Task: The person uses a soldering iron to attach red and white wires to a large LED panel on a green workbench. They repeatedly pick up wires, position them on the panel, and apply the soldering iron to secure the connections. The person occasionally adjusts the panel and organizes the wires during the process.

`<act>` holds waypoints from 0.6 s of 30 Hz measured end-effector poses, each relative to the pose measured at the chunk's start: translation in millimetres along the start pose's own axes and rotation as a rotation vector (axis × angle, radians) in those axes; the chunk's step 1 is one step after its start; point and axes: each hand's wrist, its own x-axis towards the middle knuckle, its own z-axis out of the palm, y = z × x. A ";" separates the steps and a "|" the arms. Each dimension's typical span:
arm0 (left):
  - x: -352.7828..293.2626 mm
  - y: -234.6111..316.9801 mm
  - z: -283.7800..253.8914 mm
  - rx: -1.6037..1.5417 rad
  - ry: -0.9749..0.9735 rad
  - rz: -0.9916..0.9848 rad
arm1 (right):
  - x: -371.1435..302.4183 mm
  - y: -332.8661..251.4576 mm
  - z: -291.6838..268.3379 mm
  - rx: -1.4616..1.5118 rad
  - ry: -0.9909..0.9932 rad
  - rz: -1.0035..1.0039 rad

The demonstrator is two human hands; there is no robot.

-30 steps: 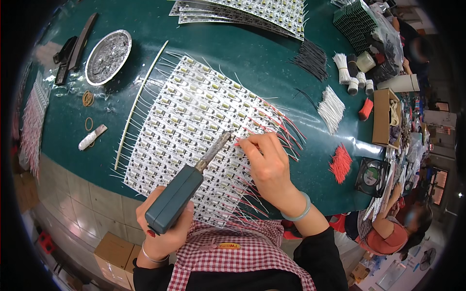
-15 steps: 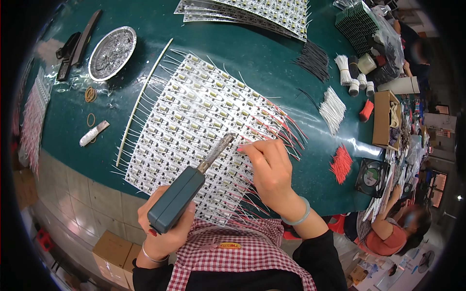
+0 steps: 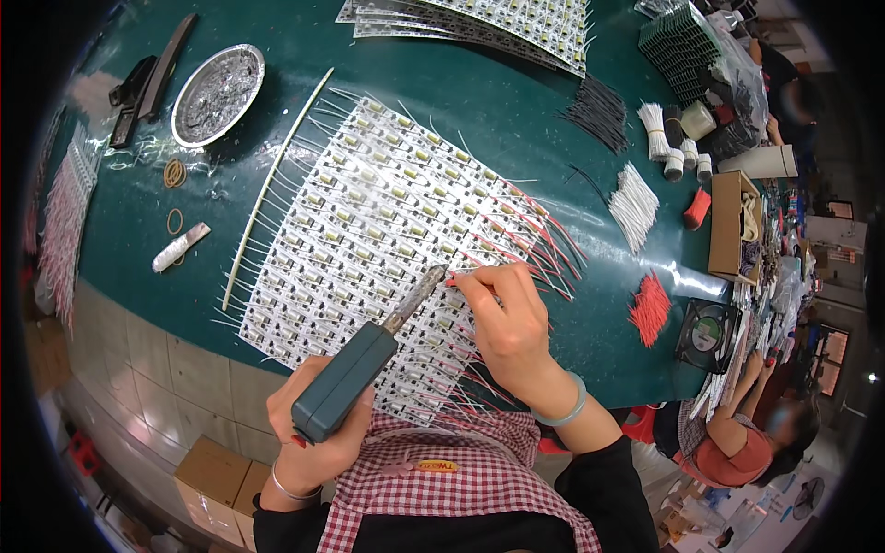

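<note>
My left hand (image 3: pixel 327 415) is wrapped round the dark green handle of a soldering iron (image 3: pixel 350 373), whose metal tip points up and right. Under the tip lies a panel of white circuit boards (image 3: pixel 369 207) set with rows of small yellowish parts. White wires stick out along its left side, red wires (image 3: pixel 553 241) along its right. My right hand (image 3: pixel 510 318) is closed in a pinch just right of the tip, seemingly on a thin red wire whose end shows at the fingertips. Iron tip and fingertips almost meet over the panel; exact contact is too small to tell.
A bowl of solder scraps (image 3: pixel 218 95) stands at the upper left, near rubber bands (image 3: pixel 173 172). Bundles of black (image 3: pixel 597 115), white (image 3: pixel 634 207) and red wires (image 3: pixel 649 311) lie at right, beside a small fan (image 3: pixel 708 335). More panels (image 3: pixel 516 32) are stacked behind. A co-worker (image 3: pixel 737 442) sits at right.
The iron's tip has dropped slightly toward me and sits closer to my right fingertips. Both hands keep their grips. At right the co-worker's hands have moved.
</note>
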 end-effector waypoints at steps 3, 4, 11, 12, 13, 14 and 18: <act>0.1 0.3 0.7 0.024 0.006 0.009 | 1.1 -1.2 -0.4 0.000 -0.003 -0.001; 0.2 0.2 0.8 0.027 0.004 0.009 | 0.6 -0.9 -0.1 0.001 -0.005 0.002; 0.5 -0.5 2.5 0.016 0.000 0.004 | 1.7 -1.9 -1.9 0.008 -0.017 0.003; 0.2 -1.6 3.0 0.013 0.002 0.012 | 2.0 -2.0 -2.4 0.010 -0.020 0.001; 0.0 -2.3 3.2 0.010 0.004 0.020 | 2.5 -2.4 -3.0 0.011 -0.022 0.000; 0.0 -2.0 3.6 0.010 0.004 0.015 | 2.7 -2.4 -3.3 0.013 -0.024 -0.001; 0.5 -0.8 4.0 0.012 0.007 0.011 | 2.9 -2.8 -3.0 0.011 -0.042 -0.003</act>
